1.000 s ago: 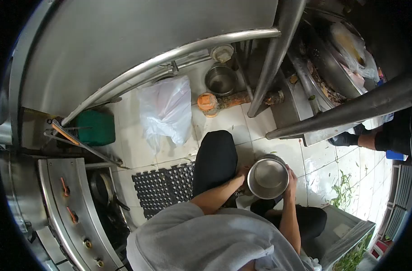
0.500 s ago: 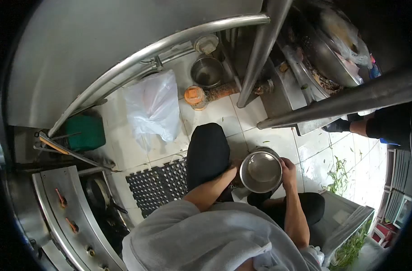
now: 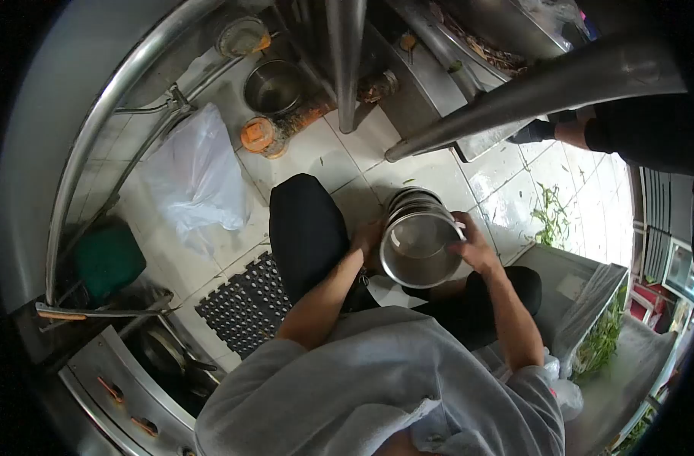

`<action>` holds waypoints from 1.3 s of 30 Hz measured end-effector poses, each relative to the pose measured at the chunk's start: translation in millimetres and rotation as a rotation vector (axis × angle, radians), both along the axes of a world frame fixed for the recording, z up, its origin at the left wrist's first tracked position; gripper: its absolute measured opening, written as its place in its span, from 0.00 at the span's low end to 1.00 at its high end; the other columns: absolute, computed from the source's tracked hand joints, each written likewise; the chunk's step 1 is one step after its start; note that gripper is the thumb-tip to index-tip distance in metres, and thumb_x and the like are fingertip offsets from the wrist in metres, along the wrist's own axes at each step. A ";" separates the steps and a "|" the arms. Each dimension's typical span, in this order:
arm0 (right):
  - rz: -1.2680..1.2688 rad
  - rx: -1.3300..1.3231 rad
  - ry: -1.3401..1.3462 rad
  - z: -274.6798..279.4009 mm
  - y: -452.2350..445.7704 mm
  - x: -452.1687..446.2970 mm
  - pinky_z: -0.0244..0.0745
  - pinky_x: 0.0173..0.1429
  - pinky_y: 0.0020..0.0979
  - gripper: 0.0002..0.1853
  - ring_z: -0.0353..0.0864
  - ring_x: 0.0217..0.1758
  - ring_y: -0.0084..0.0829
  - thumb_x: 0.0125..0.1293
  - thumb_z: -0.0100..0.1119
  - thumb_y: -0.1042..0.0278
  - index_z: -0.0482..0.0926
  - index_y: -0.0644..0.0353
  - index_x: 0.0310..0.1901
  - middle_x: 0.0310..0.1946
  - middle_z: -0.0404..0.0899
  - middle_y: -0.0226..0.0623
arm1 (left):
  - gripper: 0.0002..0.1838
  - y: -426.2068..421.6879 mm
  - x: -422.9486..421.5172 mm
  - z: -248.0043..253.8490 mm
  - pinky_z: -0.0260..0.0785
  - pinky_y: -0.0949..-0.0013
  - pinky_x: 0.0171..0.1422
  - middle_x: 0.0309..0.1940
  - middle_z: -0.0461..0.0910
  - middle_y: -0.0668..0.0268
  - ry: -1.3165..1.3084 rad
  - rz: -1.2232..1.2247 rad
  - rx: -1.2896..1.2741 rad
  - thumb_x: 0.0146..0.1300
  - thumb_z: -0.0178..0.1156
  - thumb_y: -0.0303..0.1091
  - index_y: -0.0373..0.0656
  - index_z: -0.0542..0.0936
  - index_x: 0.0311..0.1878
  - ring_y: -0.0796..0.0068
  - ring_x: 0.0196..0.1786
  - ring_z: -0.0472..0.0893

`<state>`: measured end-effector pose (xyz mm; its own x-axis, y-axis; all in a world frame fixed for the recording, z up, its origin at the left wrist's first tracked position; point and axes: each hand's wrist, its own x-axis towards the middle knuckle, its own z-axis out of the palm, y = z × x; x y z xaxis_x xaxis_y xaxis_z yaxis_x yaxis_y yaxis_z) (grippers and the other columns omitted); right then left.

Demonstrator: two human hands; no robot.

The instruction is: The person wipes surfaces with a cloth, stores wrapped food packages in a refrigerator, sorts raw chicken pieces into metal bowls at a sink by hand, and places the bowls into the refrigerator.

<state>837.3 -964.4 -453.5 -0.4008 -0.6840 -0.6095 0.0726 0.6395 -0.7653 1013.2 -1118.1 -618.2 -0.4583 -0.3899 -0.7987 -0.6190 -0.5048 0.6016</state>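
A stack of round stainless steel pots (image 3: 420,254) is tilted between my knees, its top opening facing me. Several rims show at its far side. My right hand (image 3: 474,245) grips the right of the top rim, thumb over the edge. On the left, my left hand (image 3: 368,235) is closed against the side of the stack, its fingertips partly hidden behind the metal. The inside of the top pot looks bare and shiny.
A white plastic bag (image 3: 198,178), an orange-capped pipe (image 3: 262,137) and another metal pot (image 3: 274,87) are on the tiled floor. A black rubber mat (image 3: 244,308) lies left. Thick metal legs (image 3: 345,61) stand ahead. Another person's leg (image 3: 571,131) shows at right, near scattered green leaves (image 3: 551,216).
The view has turned and shifted right. The stack has tipped, so more of its lower rims show. My right hand has moved over the top rim; my left stays at the side.
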 end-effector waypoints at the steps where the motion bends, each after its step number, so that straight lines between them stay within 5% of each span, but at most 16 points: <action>1: 0.037 0.010 0.067 -10.9 16.3 -14.3 0.67 0.61 0.37 0.31 0.71 0.59 0.41 0.54 0.58 0.73 0.62 0.67 0.62 0.56 0.70 0.52 | 0.21 -0.4 -1.9 -3.2 0.72 0.60 0.46 0.34 0.84 0.54 -0.028 -0.054 -0.040 0.58 0.60 0.52 0.42 0.83 0.42 0.54 0.38 0.82; 5: -0.354 0.159 0.019 -6.3 89.6 -62.0 0.71 0.48 0.33 0.24 0.76 0.44 0.36 0.55 0.52 0.76 0.66 0.67 0.56 0.42 0.75 0.43 | 0.21 -3.3 -6.4 1.8 0.72 0.55 0.45 0.37 0.83 0.52 0.029 -0.359 -0.452 0.58 0.61 0.54 0.45 0.84 0.41 0.48 0.40 0.82; 6: -0.538 0.175 -0.029 12.4 96.9 -67.2 0.72 0.43 0.31 0.22 0.77 0.40 0.34 0.54 0.51 0.76 0.68 0.66 0.54 0.37 0.75 0.40 | 0.19 -11.5 -22.6 41.9 0.71 0.52 0.48 0.38 0.83 0.51 -0.079 -0.533 -0.427 0.58 0.60 0.53 0.47 0.83 0.42 0.45 0.43 0.80; 9: -0.875 0.010 -0.130 63.1 93.3 -63.8 0.70 0.33 0.28 0.09 0.72 0.30 0.28 0.50 0.49 0.80 0.70 0.61 0.35 0.28 0.71 0.34 | 0.18 8.0 -31.9 -13.9 0.72 0.53 0.49 0.40 0.82 0.50 -0.199 -0.502 -0.469 0.60 0.59 0.48 0.45 0.82 0.44 0.48 0.45 0.80; 13: -0.991 -0.117 0.007 45.8 127.4 -75.0 0.70 0.43 0.29 0.12 0.72 0.37 0.28 0.49 0.49 0.80 0.71 0.62 0.38 0.32 0.71 0.32 | 0.18 19.1 -40.6 -55.6 0.72 0.54 0.50 0.42 0.81 0.48 -0.125 -0.553 -0.609 0.59 0.60 0.42 0.42 0.79 0.48 0.48 0.45 0.81; 19: -1.111 -0.161 -0.004 22.1 123.8 -65.4 0.68 0.46 0.31 0.12 0.71 0.39 0.29 0.48 0.52 0.77 0.72 0.62 0.38 0.34 0.72 0.32 | 0.17 -36.7 -29.6 59.7 0.72 0.54 0.50 0.40 0.81 0.47 -0.028 -0.379 -0.484 0.60 0.59 0.42 0.39 0.78 0.47 0.49 0.46 0.81; 21: -1.190 -0.068 -0.047 14.6 113.7 -54.6 0.69 0.45 0.32 0.11 0.71 0.39 0.30 0.48 0.53 0.76 0.73 0.61 0.36 0.33 0.72 0.33 | 0.19 -81.7 -23.1 119.8 0.71 0.52 0.52 0.41 0.80 0.46 -0.203 -0.487 -0.672 0.63 0.55 0.44 0.34 0.76 0.43 0.47 0.48 0.79; 27: -1.078 -0.106 -0.362 -69.9 52.9 -12.9 0.66 0.38 0.32 0.05 0.69 0.31 0.30 0.47 0.52 0.78 0.73 0.61 0.29 0.27 0.70 0.32 | 0.16 -145.8 -14.4 109.7 0.68 0.49 0.52 0.36 0.80 0.46 -0.284 -0.482 -0.933 0.59 0.55 0.39 0.32 0.74 0.37 0.43 0.45 0.78; 32: -1.006 -0.030 -0.113 -128.2 26.3 8.4 0.69 0.39 0.35 0.08 0.70 0.31 0.30 0.47 0.51 0.76 0.74 0.65 0.31 0.22 0.68 0.33 | 0.14 -149.1 -4.2 124.8 0.68 0.54 0.44 0.31 0.79 0.46 -0.267 -0.348 -0.799 0.58 0.56 0.38 0.34 0.74 0.34 0.45 0.39 0.79; 35: -0.795 0.098 -0.069 -146.7 24.4 22.3 0.72 0.38 0.38 0.15 0.74 0.36 0.33 0.49 0.49 0.74 0.74 0.66 0.41 0.29 0.73 0.36 | 0.14 -150.7 4.2 99.3 0.69 0.55 0.43 0.30 0.79 0.48 -0.135 -0.306 -0.817 0.58 0.57 0.39 0.34 0.75 0.35 0.47 0.37 0.79; 37: -0.860 0.023 -0.275 -156.5 9.7 37.6 0.71 0.44 0.37 0.31 0.71 0.46 0.37 0.55 0.49 0.74 0.63 0.62 0.64 0.43 0.74 0.44 | 0.14 -151.0 5.5 93.5 0.70 0.56 0.41 0.31 0.80 0.50 -0.098 -0.373 -0.879 0.59 0.59 0.39 0.35 0.76 0.36 0.50 0.37 0.80; 39: -0.764 0.006 -0.187 -205.4 10.9 33.5 0.72 0.44 0.39 0.33 0.71 0.47 0.41 0.55 0.47 0.75 0.59 0.60 0.66 0.48 0.72 0.50 | 0.14 -150.2 3.6 94.3 0.70 0.56 0.41 0.30 0.80 0.51 -0.050 -0.335 -0.833 0.58 0.59 0.39 0.37 0.78 0.39 0.52 0.35 0.80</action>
